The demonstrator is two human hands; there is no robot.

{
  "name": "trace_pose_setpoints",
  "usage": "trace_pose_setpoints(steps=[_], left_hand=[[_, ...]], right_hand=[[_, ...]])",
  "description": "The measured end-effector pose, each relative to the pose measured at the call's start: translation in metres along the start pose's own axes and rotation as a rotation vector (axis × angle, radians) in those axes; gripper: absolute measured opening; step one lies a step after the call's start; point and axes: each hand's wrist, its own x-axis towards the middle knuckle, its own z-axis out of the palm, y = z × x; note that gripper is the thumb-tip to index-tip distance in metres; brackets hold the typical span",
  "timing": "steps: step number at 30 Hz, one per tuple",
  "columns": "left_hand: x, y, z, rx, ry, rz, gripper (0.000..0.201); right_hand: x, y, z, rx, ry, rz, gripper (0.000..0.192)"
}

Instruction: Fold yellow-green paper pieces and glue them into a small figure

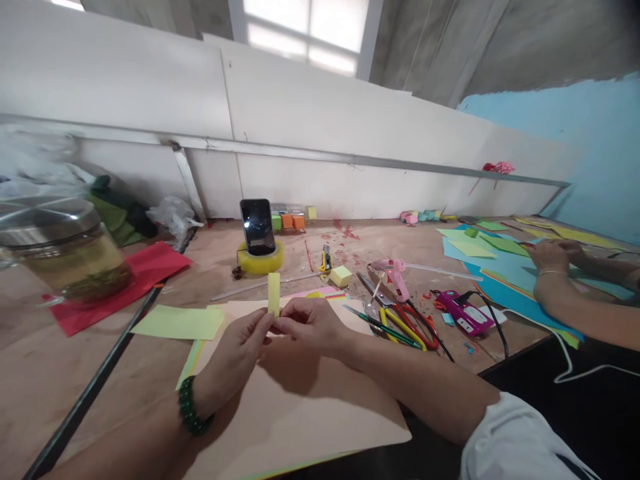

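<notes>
A narrow strip of yellow paper [273, 293] stands upright between my two hands. My left hand [245, 343], with a green bead bracelet [188, 407] at its wrist, pinches the strip's lower end between thumb and fingers. Against the same end, my right hand [313, 327] is closed, its thumb and fingertips pressed close to the strip. Both hands are above a stack of peach paper sheets [320, 427]. Left of them lies a pale yellow sheet [175, 322]. A small yellow paper box [341, 277] sits just beyond my right hand.
Scissors [395, 300], a pink glue gun [395, 277], a green pen [385, 327] and a purple power strip [465, 313] lie at right. A phone [258, 227] leans in a tape roll [260, 259]. A glass jar [65, 253] stands left. Another person's hands [555, 267] work far right.
</notes>
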Motion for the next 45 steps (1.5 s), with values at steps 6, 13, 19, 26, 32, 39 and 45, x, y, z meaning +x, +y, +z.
trace_pose_setpoints(steps=[6, 13, 19, 26, 32, 39, 45], left_hand=[[-0.004, -0.009, 0.003, 0.262, -0.060, 0.112, 0.035], [-0.010, -0.004, 0.001, 0.481, -0.075, 0.194, 0.028], [-0.009, -0.002, 0.001, 0.507, -0.082, 0.196, 0.027], [-0.010, -0.002, 0.000, 0.474, -0.081, 0.209, 0.027], [-0.010, 0.003, -0.001, 0.316, -0.080, 0.155, 0.037], [-0.010, 0.007, 0.004, -0.006, -0.071, 0.009, 0.042], [-0.009, 0.000, 0.009, -0.313, -0.097, -0.069, 0.039]], right_hand=[[0.004, -0.006, -0.010, 0.048, -0.073, -0.074, 0.028], [0.004, -0.003, -0.012, 0.142, -0.133, -0.196, 0.024], [0.002, -0.003, -0.011, 0.140, -0.122, -0.313, 0.019], [-0.001, -0.005, -0.014, -0.088, -0.062, -0.495, 0.015], [-0.007, -0.007, -0.016, -0.429, 0.025, -0.810, 0.013], [-0.010, -0.008, -0.017, -0.686, -0.007, -1.051, 0.026], [-0.009, -0.008, -0.019, -0.842, 0.006, -1.102, 0.022]])
